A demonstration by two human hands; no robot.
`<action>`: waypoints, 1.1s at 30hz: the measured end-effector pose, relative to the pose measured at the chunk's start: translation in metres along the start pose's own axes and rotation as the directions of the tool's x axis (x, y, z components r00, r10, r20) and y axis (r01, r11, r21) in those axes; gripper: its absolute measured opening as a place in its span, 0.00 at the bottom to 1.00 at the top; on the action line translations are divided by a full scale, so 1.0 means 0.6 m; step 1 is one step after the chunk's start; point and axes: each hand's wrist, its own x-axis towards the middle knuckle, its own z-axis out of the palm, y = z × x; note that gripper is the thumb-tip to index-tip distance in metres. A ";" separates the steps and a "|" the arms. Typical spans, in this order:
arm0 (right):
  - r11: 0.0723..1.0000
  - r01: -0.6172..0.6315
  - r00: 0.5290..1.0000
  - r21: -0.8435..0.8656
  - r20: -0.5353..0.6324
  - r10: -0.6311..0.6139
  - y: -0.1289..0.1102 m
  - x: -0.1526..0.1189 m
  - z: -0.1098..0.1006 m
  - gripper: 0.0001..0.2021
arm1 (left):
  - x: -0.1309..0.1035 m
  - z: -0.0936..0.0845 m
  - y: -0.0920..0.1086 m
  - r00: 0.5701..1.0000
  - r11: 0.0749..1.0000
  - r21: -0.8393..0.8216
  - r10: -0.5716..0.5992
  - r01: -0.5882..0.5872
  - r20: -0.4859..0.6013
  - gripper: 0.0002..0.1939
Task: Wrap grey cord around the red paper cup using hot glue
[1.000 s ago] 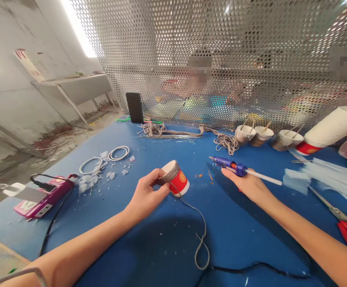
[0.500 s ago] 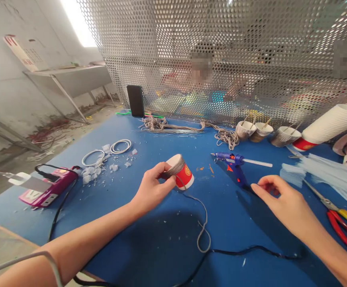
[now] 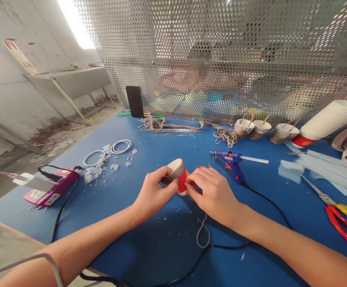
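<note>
Tilted above the blue table is a red paper cup [image 3: 183, 184], its upper part wrapped in grey cord. My left hand [image 3: 157, 189] grips it by the wrapped end, thumb on the near side and fingers around the rim. Against the cup's red side, my right hand [image 3: 212, 191] pinches the grey cord [image 3: 203, 235], whose loose end loops down onto the table. Just beyond my right hand lies a blue glue gun [image 3: 234, 163] with a clear glue stick in its back.
Scissors [image 3: 328, 201] and pale strips [image 3: 319, 169] lie at the right. Several wrapped cups [image 3: 283, 133] and a stack of paper cups [image 3: 331, 121] stand behind. At left are a pink power strip [image 3: 52, 187], white rings [image 3: 121, 146] and scraps. A phone [image 3: 134, 101] leans on the perforated screen [image 3: 173, 59].
My right hand has moved left from beside the glue gun to the cup and now pinches the cord there. My left hand keeps its hold on the cup.
</note>
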 end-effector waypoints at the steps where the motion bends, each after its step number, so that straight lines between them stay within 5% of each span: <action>1: 1.000 -0.005 1.000 0.024 -0.007 0.006 0.000 0.001 0.000 0.09 | 0.000 0.000 -0.001 1.000 1.000 0.011 -0.007 0.006 0.004 0.04; 6: 0.901 -0.210 0.976 0.380 0.026 0.217 -0.012 0.006 -0.014 0.07 | -0.001 0.002 -0.006 0.999 0.998 0.068 0.000 -0.003 0.032 0.04; 9: 0.624 -0.512 0.857 0.590 0.307 0.414 -0.020 0.011 -0.025 0.03 | -0.004 0.003 -0.006 0.999 0.995 0.096 0.026 -0.030 0.046 0.04; 12: 0.398 -0.666 0.744 0.631 0.523 0.416 -0.022 0.011 -0.031 0.01 | -0.006 0.003 -0.004 0.997 0.992 0.106 0.059 -0.063 0.039 0.04; 14: 0.445 -0.653 0.757 0.613 0.517 0.399 -0.021 0.008 -0.032 0.02 | -0.007 0.003 -0.004 0.997 0.992 0.108 0.067 -0.070 0.029 0.04; 18: 0.747 -0.442 0.896 0.497 0.289 0.339 -0.018 0.000 -0.030 0.03 | -0.007 0.003 -0.004 0.998 0.994 0.100 0.046 -0.050 0.040 0.05; 20: 0.820 -0.359 0.932 0.446 0.216 0.290 -0.016 -0.002 -0.029 0.07 | -0.007 0.003 -0.004 0.998 0.996 0.083 0.014 -0.019 0.063 0.05; 33: 0.820 -0.339 0.937 0.460 0.095 0.335 -0.001 -0.003 -0.006 0.05 | -0.005 0.001 0.007 0.979 0.992 0.001 -0.128 0.129 0.156 0.06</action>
